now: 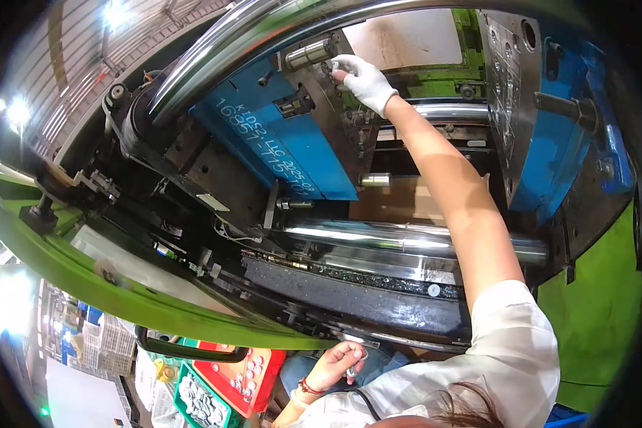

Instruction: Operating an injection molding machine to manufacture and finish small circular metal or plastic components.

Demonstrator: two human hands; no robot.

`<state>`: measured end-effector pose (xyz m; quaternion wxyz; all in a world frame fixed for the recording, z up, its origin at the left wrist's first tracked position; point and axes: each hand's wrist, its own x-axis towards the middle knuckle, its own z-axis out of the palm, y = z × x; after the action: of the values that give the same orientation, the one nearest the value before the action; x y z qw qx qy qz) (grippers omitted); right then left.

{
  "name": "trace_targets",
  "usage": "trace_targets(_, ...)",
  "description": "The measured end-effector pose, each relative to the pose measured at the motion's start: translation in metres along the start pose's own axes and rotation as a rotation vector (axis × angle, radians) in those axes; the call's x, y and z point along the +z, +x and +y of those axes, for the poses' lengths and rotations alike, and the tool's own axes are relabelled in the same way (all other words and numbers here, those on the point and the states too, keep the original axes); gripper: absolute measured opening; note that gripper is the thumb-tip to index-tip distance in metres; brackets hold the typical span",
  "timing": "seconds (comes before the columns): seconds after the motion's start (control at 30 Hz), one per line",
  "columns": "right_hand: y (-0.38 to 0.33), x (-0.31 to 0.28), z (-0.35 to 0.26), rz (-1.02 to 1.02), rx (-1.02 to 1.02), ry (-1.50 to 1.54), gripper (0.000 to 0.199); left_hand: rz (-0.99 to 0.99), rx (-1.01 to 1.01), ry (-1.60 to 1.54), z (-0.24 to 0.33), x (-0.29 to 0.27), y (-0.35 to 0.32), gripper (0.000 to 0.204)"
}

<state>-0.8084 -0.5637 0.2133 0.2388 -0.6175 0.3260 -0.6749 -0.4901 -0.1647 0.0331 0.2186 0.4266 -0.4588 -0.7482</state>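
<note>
My right hand (369, 84), in a white glove with the thumb tip bare, reaches up to the steel face of the left blue mould half (267, 139). Its fingers are pinched together against that face, near a steel guide pin (308, 54); what they hold is too small to make out. Low in front of my body is my left hand (335, 367), bare, with a red bracelet at the wrist. Its fingers are curled around small shiny metal pieces (351, 371).
Across the gap stands the right mould half (508, 93). Polished tie bars (378, 237) run below my right arm. The green machine door (150, 296) is at the left. Beneath it are a red tray (253, 381) of small round parts and a green basket (200, 399) of metal pieces.
</note>
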Motion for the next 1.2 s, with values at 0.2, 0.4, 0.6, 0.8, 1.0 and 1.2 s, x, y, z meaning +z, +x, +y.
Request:
trace_targets(0.2, 0.002, -0.002, -0.005, 0.03, -0.116, -0.272, 0.032, 0.008, -0.007, -0.015, -0.002, 0.0, 0.01, 0.017)
trace_targets(0.4, 0.003, -0.004, -0.019, 0.053, -0.298, -0.587, 0.028, -0.003, -0.01, -0.028, -0.003, -0.001, 0.016, 0.018)
trace_targets(0.6, 0.004, -0.006, -0.025, -0.066, -0.184, -0.294, 0.024, -0.001, -0.011, 0.0, -0.005, -0.005, 0.015, 0.018)
trace_targets(0.8, 0.004, -0.006, -0.02, -0.039, -0.109, -0.315, 0.027, 0.019, -0.005, 0.01, -0.006, -0.008, 0.008, 0.018)
trace_targets(1.0, 0.001, -0.002, -0.021, -0.024, 0.009, -0.099, 0.028, 0.037, -0.016, 0.012, -0.007, -0.01, 0.006, 0.018)
trace_targets(1.2, 0.003, -0.003, -0.023, -0.038, 0.038, -0.013, 0.027, 0.039, -0.018, 0.017, -0.007, -0.011, 0.006, 0.017)
